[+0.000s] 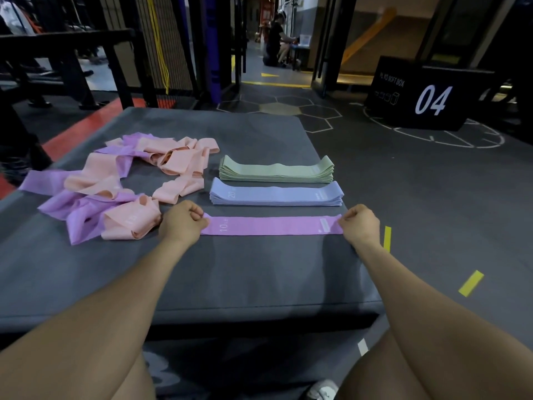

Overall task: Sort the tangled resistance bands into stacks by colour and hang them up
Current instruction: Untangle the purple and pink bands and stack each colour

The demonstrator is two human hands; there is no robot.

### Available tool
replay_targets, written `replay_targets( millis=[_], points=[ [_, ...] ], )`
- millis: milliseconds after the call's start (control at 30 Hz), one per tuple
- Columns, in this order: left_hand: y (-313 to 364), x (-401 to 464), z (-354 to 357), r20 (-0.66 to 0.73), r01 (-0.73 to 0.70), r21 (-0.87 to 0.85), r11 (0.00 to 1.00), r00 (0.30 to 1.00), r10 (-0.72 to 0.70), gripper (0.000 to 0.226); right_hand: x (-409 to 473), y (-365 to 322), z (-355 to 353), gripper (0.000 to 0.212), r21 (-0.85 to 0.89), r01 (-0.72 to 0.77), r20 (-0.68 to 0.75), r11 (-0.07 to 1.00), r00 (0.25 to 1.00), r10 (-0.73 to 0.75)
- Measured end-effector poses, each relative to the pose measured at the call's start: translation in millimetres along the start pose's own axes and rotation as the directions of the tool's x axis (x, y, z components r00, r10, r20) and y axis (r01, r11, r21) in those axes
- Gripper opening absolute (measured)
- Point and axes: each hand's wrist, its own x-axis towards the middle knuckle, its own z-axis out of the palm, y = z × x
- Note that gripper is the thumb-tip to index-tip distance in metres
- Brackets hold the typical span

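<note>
Hidden ends, hidden counts

Your fingers (199,216) cover the purple band (274,225) ends; you can't count the layers in the green stack (276,172).

A pink band (272,226) marked "10 LB" lies flat and stretched lengthwise on the grey padded worktop (230,278). The left hand (183,223) pinches its left end and the right hand (360,225) pinches its right end, fingers curled. Just behind it lies a neat blue stack (276,194), and behind that a green stack (276,169), both parallel to the pink band. To the left sits a tangled pile (115,183) of peach and purple bands, near the left hand. On the floor to the right stands a black box (427,96) marked "04", with yellow tape strips (470,283) near the worktop's edge.
</note>
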Motion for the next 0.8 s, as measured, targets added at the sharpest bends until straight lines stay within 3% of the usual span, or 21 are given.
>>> replay_targets(
  millis=[167,367,567,800],
  points=[
    [2.0,-3.8,-2.1,-0.014,-0.059,-0.002,0.998,0.998,0.059,0.014,-9.4,-14.8,4.3,0.024,-0.076,0.121,-0.059,0.99,0.99,-0.126],
    [0.3,-9.3,-11.0,-0.028,-0.093,-0.065,0.994,0.995,0.091,0.019,-43.8,-59.8,36.3,0.023,0.035,0.294,0.092,0.955,0.951,-0.296],
    [-6.3,-4.5,-39.4,-0.08,-0.14,-0.031,0.99,0.987,0.137,0.022,-70.7,-116.5,83.6,0.02,0.103,0.445,0.268,0.889,0.849,-0.456],
    [-40.9,21.7,-99.0,-0.263,-0.131,0.033,0.991,0.955,0.135,0.023,-100.2,-202.2,144.4,0.019,0.194,0.563,0.375,0.803,0.714,-0.591]
  ],
)
